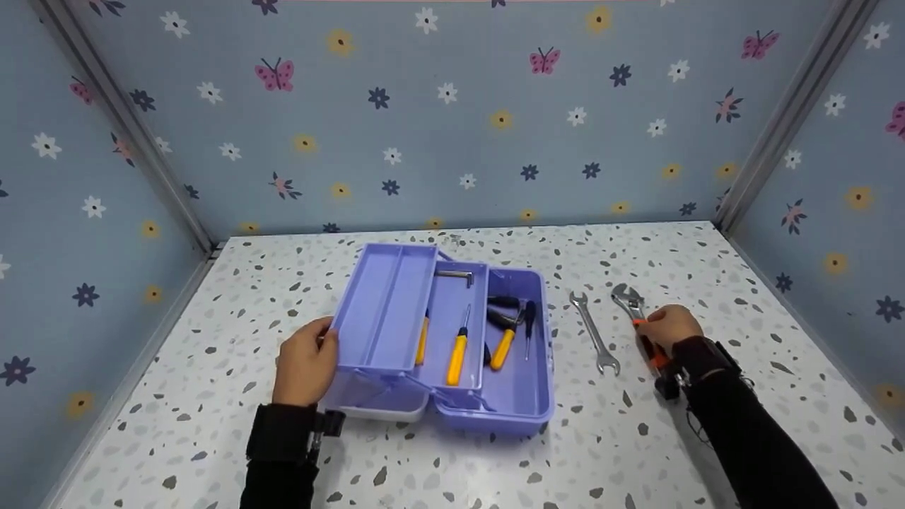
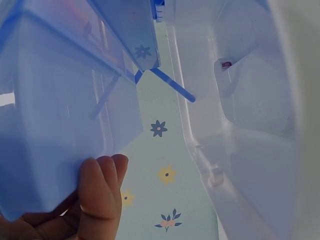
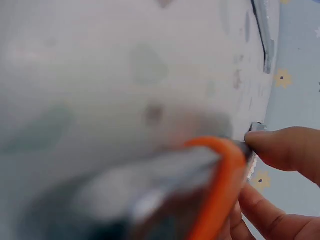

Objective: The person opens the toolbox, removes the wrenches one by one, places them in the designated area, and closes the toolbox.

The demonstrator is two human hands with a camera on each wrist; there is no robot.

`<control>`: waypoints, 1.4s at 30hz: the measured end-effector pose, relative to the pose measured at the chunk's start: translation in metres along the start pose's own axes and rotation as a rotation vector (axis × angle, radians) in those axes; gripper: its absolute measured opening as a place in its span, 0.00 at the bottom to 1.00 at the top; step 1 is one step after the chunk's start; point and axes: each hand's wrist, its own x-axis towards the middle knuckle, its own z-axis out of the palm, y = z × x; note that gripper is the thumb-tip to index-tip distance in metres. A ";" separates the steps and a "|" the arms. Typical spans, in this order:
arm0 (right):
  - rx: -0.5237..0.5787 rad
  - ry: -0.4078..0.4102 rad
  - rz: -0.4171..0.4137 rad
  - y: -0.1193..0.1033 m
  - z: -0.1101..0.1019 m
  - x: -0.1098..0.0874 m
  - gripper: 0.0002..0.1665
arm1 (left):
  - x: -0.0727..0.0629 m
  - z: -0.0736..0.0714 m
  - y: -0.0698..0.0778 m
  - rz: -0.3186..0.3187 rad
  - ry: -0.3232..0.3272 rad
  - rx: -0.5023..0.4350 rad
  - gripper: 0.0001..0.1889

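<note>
A purple toolbox (image 1: 495, 423) stands unfolded on the speckled table, its trays spread to the left. My left hand (image 1: 305, 364) holds the left edge of the raised upper tray (image 1: 385, 304) between thumb and fingers; the left wrist view shows the fingers against the tray's side (image 2: 55, 130). To the right of the box, my right hand (image 1: 673, 329) pinches the orange-and-black handle of an adjustable wrench (image 1: 629, 298), whose orange grip (image 3: 222, 185) looms close in the right wrist view. Whether the wrench touches the table, I cannot tell. Between box and wrench lies a double open-end wrench (image 1: 595, 334).
A yellow-handled screwdriver (image 1: 458, 357) and a hex key (image 1: 456, 275) lie in the middle tray. Several black- and yellow-handled tools, including a small black screwdriver (image 1: 529, 322), fill the box's bottom. Flowered panels (image 1: 452, 127) enclose the table at the back and sides.
</note>
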 end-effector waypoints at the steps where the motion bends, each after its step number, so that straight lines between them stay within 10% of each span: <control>1: 0.009 0.007 -0.015 -0.002 -0.001 -0.001 0.30 | 0.000 0.000 0.000 0.000 0.002 0.001 0.17; 14: 0.375 -0.024 -0.242 -0.068 0.023 -0.029 0.32 | -0.002 0.002 0.000 0.002 0.008 0.005 0.18; 26: 0.319 -0.115 -0.329 -0.093 0.088 -0.057 0.34 | -0.003 0.004 0.000 -0.014 -0.007 -0.005 0.18; 42: 0.435 -0.018 -0.343 -0.094 0.114 -0.066 0.29 | 0.003 -0.012 -0.006 -0.066 -0.063 -0.073 0.19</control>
